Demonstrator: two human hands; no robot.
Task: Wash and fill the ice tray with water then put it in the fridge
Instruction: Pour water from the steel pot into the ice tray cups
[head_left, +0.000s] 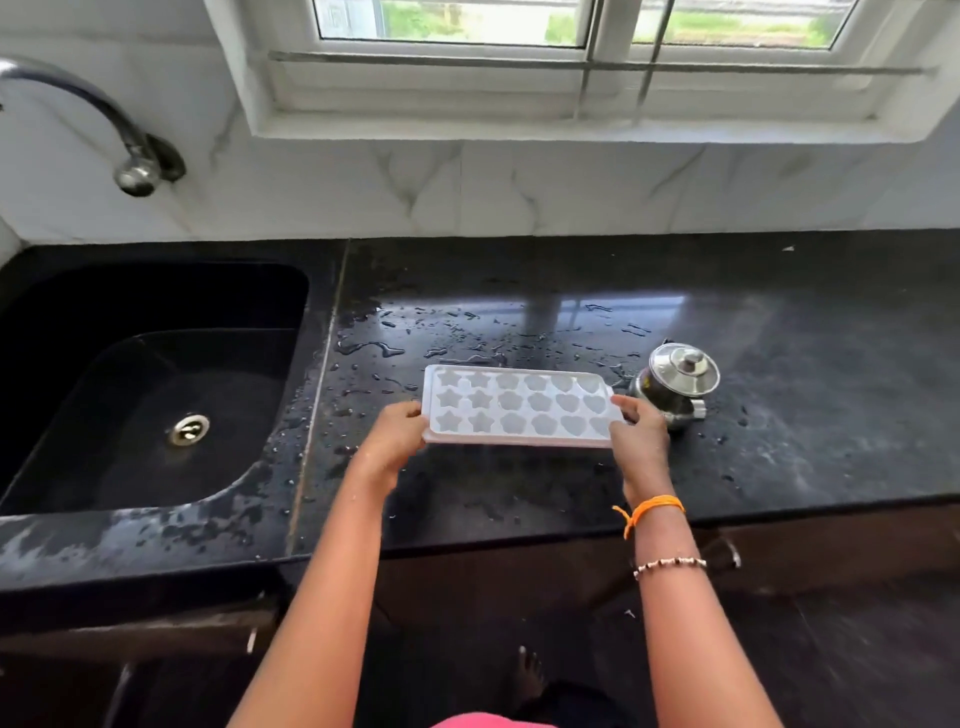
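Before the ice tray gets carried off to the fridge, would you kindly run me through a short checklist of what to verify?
1. Grip at both ends: ok. The left hand holds one short edge of the ice tray, the right hand the other.
2. Tray level: ok, it looks roughly flat.
3. Compartments filled with water: cannot tell, the pale moulds hide any water line.
4. Clearance from the lidded steel pot: not ok, it stands right beside the right hand.
5. Countertop dry: not ok, there are puddles and droplets behind the tray.
6. Tap off: ok, no stream falls into the sink.
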